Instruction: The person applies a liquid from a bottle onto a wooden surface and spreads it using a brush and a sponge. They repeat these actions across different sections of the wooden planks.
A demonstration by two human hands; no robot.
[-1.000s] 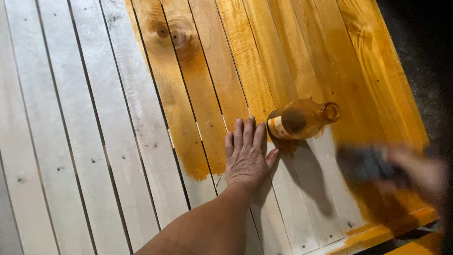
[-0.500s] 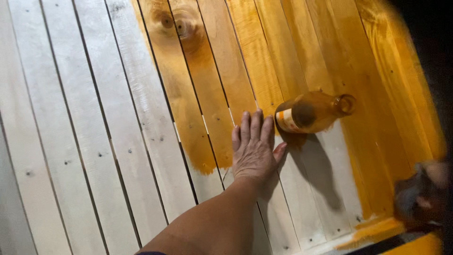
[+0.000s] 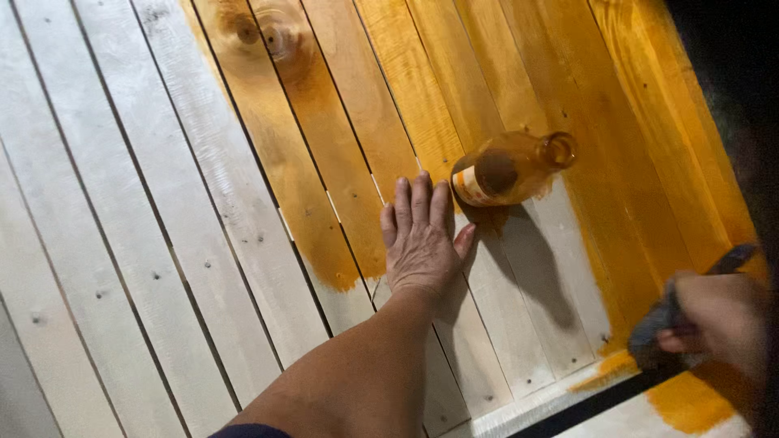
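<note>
Head view: the left hand (image 3: 419, 240) is laid flat on the boards (image 3: 162, 243), fingers together and holding nothing. The bottle (image 3: 507, 169) stands at its 1 o'clock, just beside the fingertips. At 4 o'clock, near the edge, the brush (image 3: 659, 331) is clamped in the fingers of the right hand (image 3: 720, 318). Staining seems to be the step in hand: the far boards are stained amber, the near ones left bare. The brush would next have to be brought onto bare wood.

The left hand (image 3: 420, 239) lies flat, palm down, fingers stretched and slightly spread — forearm bare. The right hand (image 3: 718, 320) is blurred — fingers curled into a closed grip.
</note>
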